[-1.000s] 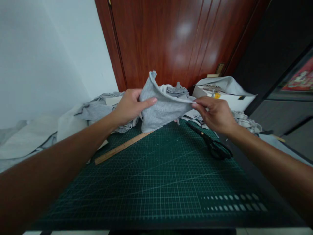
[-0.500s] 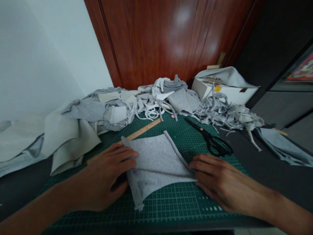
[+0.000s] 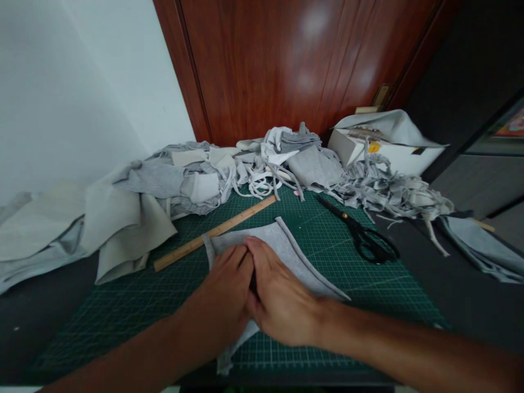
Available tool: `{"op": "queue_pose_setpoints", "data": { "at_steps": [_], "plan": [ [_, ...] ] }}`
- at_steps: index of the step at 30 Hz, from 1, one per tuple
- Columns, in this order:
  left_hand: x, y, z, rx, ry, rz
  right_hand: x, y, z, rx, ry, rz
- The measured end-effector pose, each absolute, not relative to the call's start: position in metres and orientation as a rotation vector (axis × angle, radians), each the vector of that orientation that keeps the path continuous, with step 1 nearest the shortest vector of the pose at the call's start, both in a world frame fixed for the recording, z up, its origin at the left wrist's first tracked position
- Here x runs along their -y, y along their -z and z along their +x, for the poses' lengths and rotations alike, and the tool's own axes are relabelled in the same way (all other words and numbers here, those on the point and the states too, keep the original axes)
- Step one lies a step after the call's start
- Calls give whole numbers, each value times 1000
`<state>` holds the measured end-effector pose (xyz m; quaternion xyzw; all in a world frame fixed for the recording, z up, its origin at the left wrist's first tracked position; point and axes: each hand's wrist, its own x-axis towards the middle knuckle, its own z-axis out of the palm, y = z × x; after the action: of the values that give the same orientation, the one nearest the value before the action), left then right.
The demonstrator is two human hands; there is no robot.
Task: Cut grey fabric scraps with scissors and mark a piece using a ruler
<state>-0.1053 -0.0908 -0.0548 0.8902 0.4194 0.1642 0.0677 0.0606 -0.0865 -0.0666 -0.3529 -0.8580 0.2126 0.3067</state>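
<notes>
A light grey piece of knit fabric (image 3: 282,243) with rolled edges lies on the green gridded cutting mat (image 3: 311,234). Both hands meet over its left and middle part. My left hand (image 3: 229,284) is closed on the fabric with curled fingers. Against it presses my right hand (image 3: 278,295), its fingers bent together and also closed on the cloth. The fingertips and the fabric beneath them are hidden. A lower corner of the cloth shows below the hands. Just beyond the left hand, a wooden ruler (image 3: 216,232) lies slanted across the mat.
Black-handled scissors (image 3: 360,234) lie on the mat to the right. Heaped grey and white fabric scraps (image 3: 196,180) line the back, with thin strips (image 3: 388,185) piled in front of a white box (image 3: 393,155). Behind stands a reddish wooden door (image 3: 266,65).
My right hand has let go of the fabric's right edge and moved left to meet my left hand. The left hand has shifted right over the cloth, uncovering the ruler's near end.
</notes>
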Motion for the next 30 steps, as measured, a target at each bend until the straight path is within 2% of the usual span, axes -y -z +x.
{"op": "queue_pose_setpoints", "data": {
  "at_steps": [6, 10, 16, 19, 23, 25, 27, 30],
  "plan": [
    [105, 76, -139, -1394, -452, 2709, 65, 66, 107, 2577, -377, -1135],
    [107, 75, -163, -1421, -319, 2765, 45, 71, 143, 2556, -199, -1365],
    [111, 67, -192, -1438, -318, 2812, 35, 83, 170, 2472, -73, -1528],
    [114, 62, -198, -1388, -302, 2835, 37, 82, 171, 2399, 37, -1486],
    [119, 60, -201, -1132, -359, 2910, 42, 71, 171, 2439, 249, -1093],
    [122, 58, -203, -952, -365, 2890, 47, 61, 174, 2556, 178, -863],
    [125, 53, -206, -843, -341, 2816, 55, 48, 178, 2666, -58, -749],
    [129, 41, -206, -790, -266, 2718, 68, 30, 190, 2739, -471, -833]
  ]
}}
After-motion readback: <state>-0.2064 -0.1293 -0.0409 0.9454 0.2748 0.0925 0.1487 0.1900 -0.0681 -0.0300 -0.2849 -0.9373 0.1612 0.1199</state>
